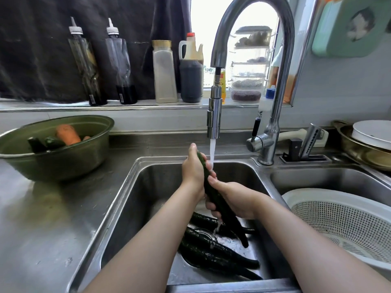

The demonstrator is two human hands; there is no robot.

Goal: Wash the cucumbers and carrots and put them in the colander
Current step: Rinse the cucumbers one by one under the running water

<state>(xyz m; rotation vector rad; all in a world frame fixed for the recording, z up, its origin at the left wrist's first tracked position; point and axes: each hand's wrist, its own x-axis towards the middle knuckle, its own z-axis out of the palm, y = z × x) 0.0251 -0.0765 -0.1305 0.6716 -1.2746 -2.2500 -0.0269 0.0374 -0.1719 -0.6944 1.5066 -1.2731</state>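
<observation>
I see my left hand [193,169] wrapped round the top of a cucumber [211,191] under the running water [212,151], over the sink [148,197]. My right hand [234,199] grips its middle. The colander [338,218] sits empty on the right.

No legible text anywhere.

left hand [193,171]: bare | right hand [234,199]: bare | both forearms [148,240]: bare

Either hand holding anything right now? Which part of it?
Both hold one cucumber: the left hand grips its upper end, the right hand grips its middle; the lower end hangs free.
</observation>
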